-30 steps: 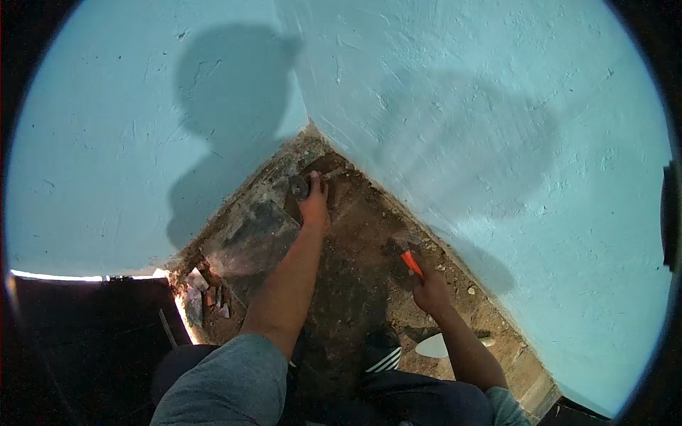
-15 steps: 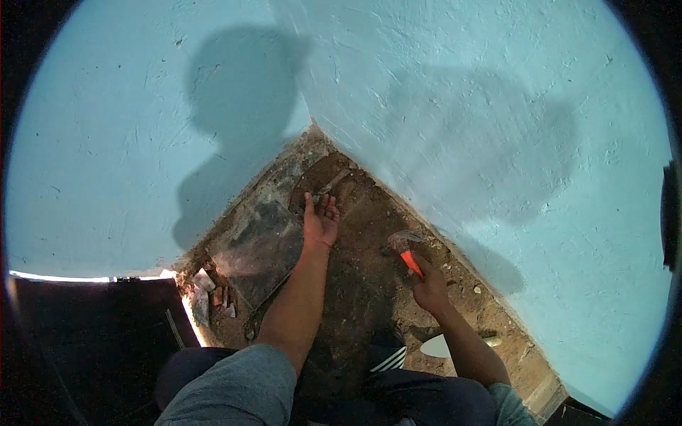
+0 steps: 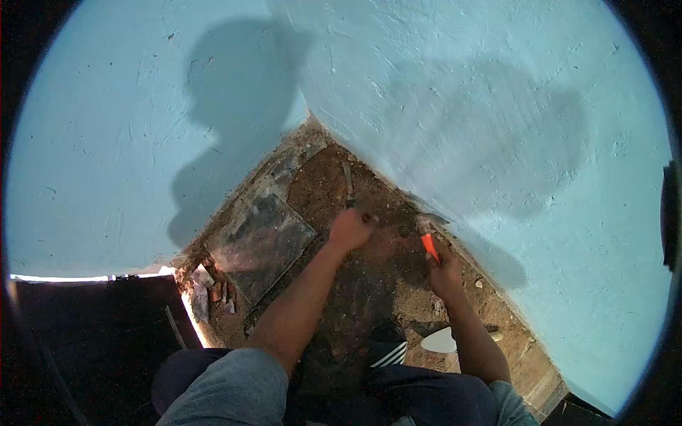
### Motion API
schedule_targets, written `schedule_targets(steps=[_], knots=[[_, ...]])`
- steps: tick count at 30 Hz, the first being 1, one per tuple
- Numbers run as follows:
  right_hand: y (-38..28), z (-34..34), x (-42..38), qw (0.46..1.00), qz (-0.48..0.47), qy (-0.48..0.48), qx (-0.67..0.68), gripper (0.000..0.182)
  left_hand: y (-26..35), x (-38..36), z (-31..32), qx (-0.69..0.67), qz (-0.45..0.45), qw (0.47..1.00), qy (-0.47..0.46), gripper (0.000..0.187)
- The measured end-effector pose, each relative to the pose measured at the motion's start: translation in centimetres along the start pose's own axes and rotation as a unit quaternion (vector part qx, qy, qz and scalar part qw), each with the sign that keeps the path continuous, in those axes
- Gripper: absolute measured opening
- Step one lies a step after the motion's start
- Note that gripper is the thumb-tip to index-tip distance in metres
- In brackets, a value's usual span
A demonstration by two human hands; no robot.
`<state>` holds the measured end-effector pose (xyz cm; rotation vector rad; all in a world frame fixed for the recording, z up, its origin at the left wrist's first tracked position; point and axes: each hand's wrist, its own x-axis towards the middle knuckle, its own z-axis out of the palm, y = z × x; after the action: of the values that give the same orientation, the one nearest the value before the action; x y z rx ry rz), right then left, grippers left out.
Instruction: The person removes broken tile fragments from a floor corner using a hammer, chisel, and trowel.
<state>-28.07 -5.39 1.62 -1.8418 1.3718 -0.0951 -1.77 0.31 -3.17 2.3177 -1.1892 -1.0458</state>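
Note:
My left hand (image 3: pixel 349 231) is closed around a chisel (image 3: pixel 348 179), whose narrow metal blade points toward the corner over the bare, dug-up dirt (image 3: pixel 318 183). The chisel's other end shows by my thumb. Over to the right, my right hand (image 3: pixel 444 273) grips a hammer (image 3: pixel 428 245) by its orange handle. The hammer's metal head is up beside the foot of the right wall, apart from the chisel. A grey floor tile (image 3: pixel 266 245) lies to the left of my left hand.
Two light blue walls (image 3: pixel 455 135) meet at the corner ahead. Broken tile pieces (image 3: pixel 202 284) are heaped at the left by a dark opening (image 3: pixel 92 341). A trowel (image 3: pixel 438 341) rests beside my right forearm, near my striped shoe (image 3: pixel 388 346).
My left hand was open, palm up, by the chisel; it has turned over, closed on it and shifted right and down. The hammer has moved slightly right and up.

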Motion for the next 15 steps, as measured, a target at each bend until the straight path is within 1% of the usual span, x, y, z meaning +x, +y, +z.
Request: schedule_targets(steps=[2, 5, 7, 8, 10, 11, 14, 15], knots=[[0.4, -0.3, 0.2, 1.000, -0.005, 0.007, 0.018, 0.044, -0.6, 0.9, -1.2, 0.087, -0.078, 0.992, 0.046, 0.047], [1.4, -0.2, 0.4, 0.998, -0.034, 0.027, 0.049, 0.043, -3.6, 3.0, -1.5, 0.139, -0.109, 0.984, 0.020, 0.050], [2.2, 0.3, 0.5, 0.996, -0.047, 0.032, 0.069, 0.043, -4.0, 3.2, -1.7, 0.091, -0.122, 0.983, 0.098, 0.051], [2.4, 0.4, 0.3, 0.998, -0.022, 0.030, 0.052, 0.043, -4.1, 3.4, -1.7, 0.068, -0.129, 0.980, 0.137, 0.051], [0.7, -0.1, -0.3, 0.999, 0.025, 0.027, 0.016, 0.044, -3.0, 3.3, -2.5, 0.077, -0.153, 0.983, 0.071, 0.053], [0.7, 0.1, -0.2, 0.999, 0.019, 0.024, 0.023, 0.044, -2.4, 3.3, -2.9, 0.080, -0.164, 0.982, 0.039, 0.053], [1.7, 1.0, -0.1, 0.999, -0.003, 0.015, 0.029, 0.047, -2.0, 3.1, -2.0, 0.094, -0.151, 0.982, 0.064, 0.054], [1.9, 1.2, -0.2, 1.000, -0.013, 0.013, 0.023, 0.047, -2.3, 3.1, -1.7, 0.076, -0.152, 0.983, 0.065, 0.053]])
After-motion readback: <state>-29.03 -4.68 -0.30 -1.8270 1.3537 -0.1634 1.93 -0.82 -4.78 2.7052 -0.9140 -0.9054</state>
